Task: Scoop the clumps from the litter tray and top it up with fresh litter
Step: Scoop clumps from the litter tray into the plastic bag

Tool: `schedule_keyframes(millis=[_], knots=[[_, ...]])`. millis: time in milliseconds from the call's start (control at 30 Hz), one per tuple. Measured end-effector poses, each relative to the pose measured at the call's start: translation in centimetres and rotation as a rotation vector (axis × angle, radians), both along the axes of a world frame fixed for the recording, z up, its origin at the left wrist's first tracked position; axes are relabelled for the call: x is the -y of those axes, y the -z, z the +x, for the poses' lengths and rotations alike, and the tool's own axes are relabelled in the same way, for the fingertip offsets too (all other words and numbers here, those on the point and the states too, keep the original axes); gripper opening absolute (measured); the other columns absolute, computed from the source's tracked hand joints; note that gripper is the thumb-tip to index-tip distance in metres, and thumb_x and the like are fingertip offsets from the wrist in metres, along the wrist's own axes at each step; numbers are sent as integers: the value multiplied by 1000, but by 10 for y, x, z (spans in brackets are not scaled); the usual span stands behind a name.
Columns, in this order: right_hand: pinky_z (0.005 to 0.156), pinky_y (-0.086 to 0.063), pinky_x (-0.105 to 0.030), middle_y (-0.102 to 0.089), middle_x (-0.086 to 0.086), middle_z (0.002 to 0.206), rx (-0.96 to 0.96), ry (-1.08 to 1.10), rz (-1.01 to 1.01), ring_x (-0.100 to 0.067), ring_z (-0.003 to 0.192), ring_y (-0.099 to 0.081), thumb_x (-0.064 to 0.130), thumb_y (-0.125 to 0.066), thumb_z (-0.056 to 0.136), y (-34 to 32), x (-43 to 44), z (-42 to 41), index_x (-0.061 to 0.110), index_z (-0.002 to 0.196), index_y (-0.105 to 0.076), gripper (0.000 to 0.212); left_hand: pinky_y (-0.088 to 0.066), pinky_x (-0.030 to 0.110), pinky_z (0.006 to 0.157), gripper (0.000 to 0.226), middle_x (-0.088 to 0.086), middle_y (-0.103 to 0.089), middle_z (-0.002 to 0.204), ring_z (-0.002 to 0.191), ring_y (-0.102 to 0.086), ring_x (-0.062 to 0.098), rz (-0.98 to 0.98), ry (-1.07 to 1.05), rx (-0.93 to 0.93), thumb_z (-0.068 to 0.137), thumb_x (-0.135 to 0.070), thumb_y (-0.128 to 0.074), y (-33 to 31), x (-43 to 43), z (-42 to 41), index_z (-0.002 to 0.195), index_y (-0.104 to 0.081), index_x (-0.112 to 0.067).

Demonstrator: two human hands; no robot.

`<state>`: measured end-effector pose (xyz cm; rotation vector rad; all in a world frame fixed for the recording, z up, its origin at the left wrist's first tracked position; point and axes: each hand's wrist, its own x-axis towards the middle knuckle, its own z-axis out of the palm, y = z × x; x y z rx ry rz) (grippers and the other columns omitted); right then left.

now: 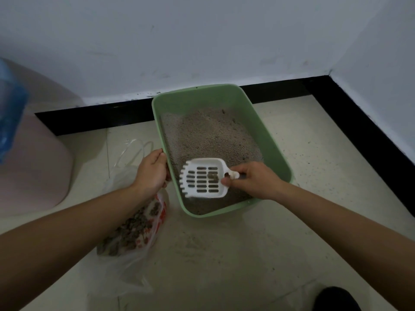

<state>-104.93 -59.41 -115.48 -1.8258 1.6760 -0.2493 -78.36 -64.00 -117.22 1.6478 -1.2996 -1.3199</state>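
A green litter tray point(276, 140) stands on the floor against the wall, holding grey litter point(208, 135). My right hand point(251, 180) grips the handle of a white slotted scoop point(203, 178) held over the tray's near end. One small dark clump point(213, 176) lies in the scoop. My left hand point(152, 169) grips the tray's left rim. Left of the tray lies a clear plastic bag point(134, 227) with red print, holding several dark clumps.
A pink rounded container point(38, 167) stands at the left, with a blue plastic thing point(11, 122) over it. Black skirting runs along both walls of the corner. Spilled litter dust point(193, 243) marks the tiles in front of the tray. A dark shoe point(334, 299) shows at bottom right.
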Motion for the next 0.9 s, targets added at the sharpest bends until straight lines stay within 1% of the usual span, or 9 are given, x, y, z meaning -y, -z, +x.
schedule_keyframes(millis=[200, 333, 467, 533, 600, 667, 767, 833, 900], knots=[[55, -41, -31, -67, 3, 64, 46, 27, 24, -6, 50, -51, 61, -64, 84, 1, -1, 1, 43, 107, -73, 30, -43, 31, 50, 35, 12, -58, 66, 59, -56, 24, -17, 39, 74, 105, -26, -33, 1, 4, 4, 93, -59, -6], [55, -38, -28, -62, 6, 58, 46, 3, 55, -3, 47, -47, 60, -65, 84, -2, -2, 3, 43, 104, -74, 28, -48, 32, 59, 36, 10, -65, 68, 61, -61, 23, -122, 66, 248, 104, -32, -35, -5, 10, 16, 96, -62, -8], [54, -39, -29, -64, -2, 61, 107, 68, 27, -6, 48, -46, 56, -65, 86, -15, 0, 12, 33, 103, -77, 30, -41, 31, 65, 27, 3, -63, 83, 73, -58, 20, -410, -9, 563, 99, -32, -46, -12, 24, 47, 117, -61, -19], [53, -41, -31, -65, -4, 64, 75, 78, -36, -8, 49, -49, 59, -62, 87, -26, 3, 25, 30, 100, -76, 34, -43, 32, 72, 35, 6, -56, 101, 86, -56, 21, -521, -25, 680, 94, -32, -54, -12, 30, 67, 125, -55, -16], [55, -47, -30, -67, 1, 67, -63, 77, -161, -10, 55, -56, 64, -57, 87, -39, 6, 43, 32, 104, -73, 39, -48, 38, 85, 47, 10, -51, 119, 102, -55, 24, -518, -2, 724, 90, -34, -61, -7, 36, 85, 131, -50, -13], [60, -49, -28, -71, 6, 79, -230, 49, -306, -12, 65, -61, 66, -53, 88, -52, 6, 66, 34, 115, -67, 44, -48, 38, 92, 51, 9, -56, 122, 106, -56, 23, -361, -4, 610, 88, -34, -66, -3, 41, 96, 131, -51, -12], [77, -43, -31, -69, 7, 83, -384, -95, -451, -16, 73, -63, 60, -49, 93, -68, 3, 103, 31, 121, -61, 42, -50, 29, 80, 30, 3, -65, 97, 95, -63, 21, -96, -92, 282, 86, -24, -70, 1, 39, 102, 114, -63, -16], [84, -42, -34, -70, 5, 87, -496, -271, -570, -18, 78, -65, 51, -48, 96, -68, 0, 126, 27, 119, -61, 36, -49, 25, 71, 19, 2, -64, 88, 87, -63, 19, -59, -119, 243, 88, -18, -69, 1, 36, 103, 106, -66, -17], [77, -41, -33, -72, 1, 84, -649, -474, -718, -19, 74, -65, 37, -60, 91, -63, -6, 145, 21, 113, -64, 27, -49, 24, 67, 13, 3, -64, 86, 79, -62, 16, -54, -154, 205, 88, -13, -68, -1, 35, 102, 101, -67, -16]])
